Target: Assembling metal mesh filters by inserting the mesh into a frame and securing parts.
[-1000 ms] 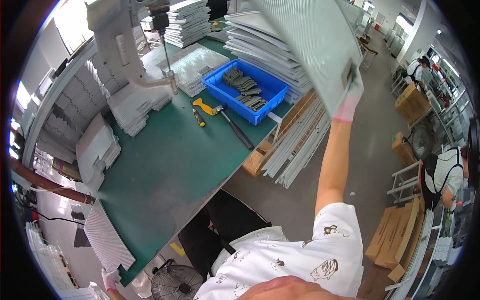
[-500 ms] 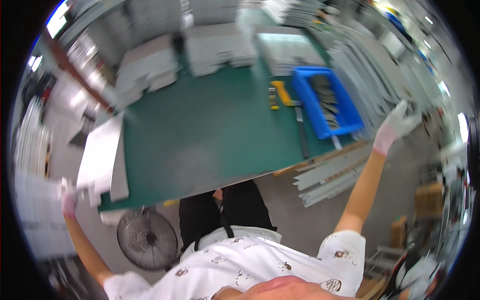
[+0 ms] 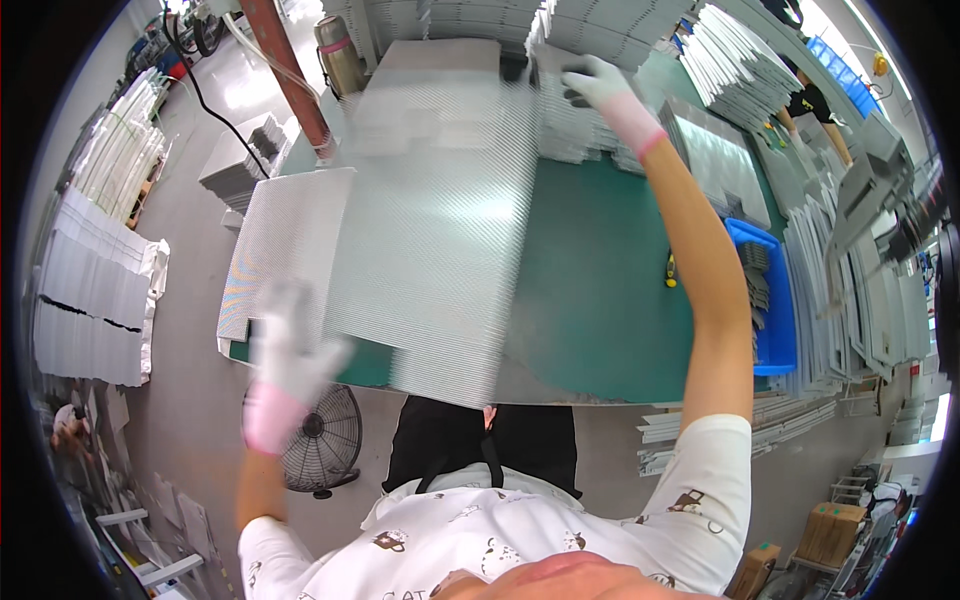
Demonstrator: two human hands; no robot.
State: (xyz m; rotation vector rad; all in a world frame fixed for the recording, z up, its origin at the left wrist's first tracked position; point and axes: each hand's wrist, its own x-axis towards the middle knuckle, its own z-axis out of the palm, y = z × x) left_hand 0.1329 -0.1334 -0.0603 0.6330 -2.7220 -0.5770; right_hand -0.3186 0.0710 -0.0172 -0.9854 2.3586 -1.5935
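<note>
A large ribbed, translucent grey sheet (image 3: 430, 240) with a notched near edge lies over the green-topped table (image 3: 600, 270), its right edge blurred by motion. My left hand (image 3: 290, 370), in a white glove with a pink cuff, is smeared but shows its thumb apart from the fingers. It is over the near end of a second pale sheet (image 3: 285, 240) at the left. My right hand (image 3: 605, 95), gloved alike, reaches far across the table with fingers apart, above a stack of grey sheets (image 3: 565, 125). Nothing shows in its grasp.
A blue bin (image 3: 770, 300) holding grey pieces stands at the table's right, with a yellow-and-black tool (image 3: 670, 270) beside it. Leaning sheets (image 3: 825, 280) line the right side. A steel flask (image 3: 340, 60) stands far left by a brown post (image 3: 290, 80). A floor fan (image 3: 320, 435) is below.
My arms were spread wide to either side; now both hands are over the table. The large ribbed sheet now covers its middle left. The view has swung to the left.
</note>
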